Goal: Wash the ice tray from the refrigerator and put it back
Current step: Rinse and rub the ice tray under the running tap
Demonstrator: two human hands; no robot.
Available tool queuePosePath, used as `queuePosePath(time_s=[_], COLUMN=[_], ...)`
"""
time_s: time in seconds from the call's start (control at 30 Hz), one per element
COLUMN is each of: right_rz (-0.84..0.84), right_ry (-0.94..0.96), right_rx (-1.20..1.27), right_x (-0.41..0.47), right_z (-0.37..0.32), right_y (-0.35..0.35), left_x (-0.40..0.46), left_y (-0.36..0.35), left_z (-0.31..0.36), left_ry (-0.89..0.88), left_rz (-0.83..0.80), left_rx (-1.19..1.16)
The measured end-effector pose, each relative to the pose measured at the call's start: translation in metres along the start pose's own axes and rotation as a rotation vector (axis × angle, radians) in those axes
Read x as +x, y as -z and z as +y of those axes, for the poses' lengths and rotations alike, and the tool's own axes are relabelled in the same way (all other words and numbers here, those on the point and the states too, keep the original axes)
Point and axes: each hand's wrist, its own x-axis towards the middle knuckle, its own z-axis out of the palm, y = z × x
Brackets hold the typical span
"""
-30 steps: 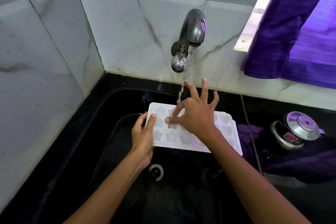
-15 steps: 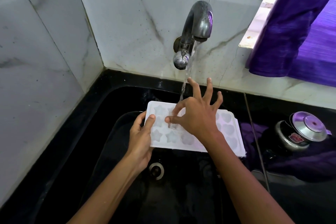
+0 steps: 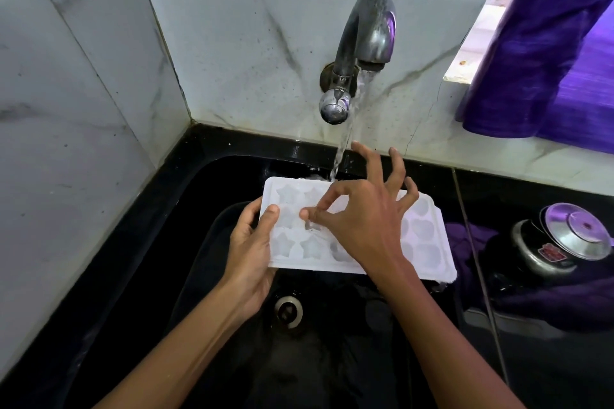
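1. The left hand (image 3: pixel 250 254) grips the short left end of the white ice tray (image 3: pixel 428 242). Its thumb lies on top near the rim and its fingers curl underneath. This looks like a steadying hold, meant to keep the tray roughly level over the black sink (image 3: pixel 186 196) while the other hand works. From this hand, the tray runs out towards 3 o'clock.

2. The tray sits above the basin, not resting on it as far as can be seen. The drain (image 3: pixel 289 309) lies below its near edge at about 6 o'clock. Star-shaped moulds fill the left part and rounder ones the right.

3. The stream from the tap (image 3: pixel 363 43) falls onto the tray's far edge, at 12 o'clock from its middle. Holding the tray there probably lets the water run across the moulds.

4. The right hand (image 3: pixel 362 219) hovers over the tray's centre. Its thumb and forefinger are drawn together at a mould in the middle row, apparently rubbing inside it. Whether they pinch anything cannot be told. The other three fingers fan upward towards 1 o'clock, clear of the plastic. The tray lies directly beneath this hand, and its right end shows past the wrist at 3 o'clock.

5. On the black counter at 3 o'clock, well apart from the tray, stands a pressure cooker (image 3: pixel 561 239). A purple curtain (image 3: pixel 548 60) hangs above it.
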Motion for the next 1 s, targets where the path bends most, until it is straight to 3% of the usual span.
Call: queuePosePath(time_s=[0.43,0.7,0.87,1.0], right_rz=[-0.291,-0.102,-0.233,-0.207], right_ry=[0.123,0.125,0.157,0.13], right_rx=[-0.232,-0.193,-0.302,-0.26], right_x=[-0.021,-0.012,-0.007,-0.001], right_z=[0.02,0.021,0.018,0.014], right_y=[0.01,0.007,0.009,0.008], left_x=[0.004,0.013,0.016,0.019], left_y=[-0.018,-0.024,-0.023,-0.021], left_z=[-0.007,-0.008,-0.008,-0.008], left_ry=[0.008,0.006,0.016,0.023], left_rz=[0.031,0.046,0.065,0.083], left_rx=[0.006,0.018,0.019,0.012])
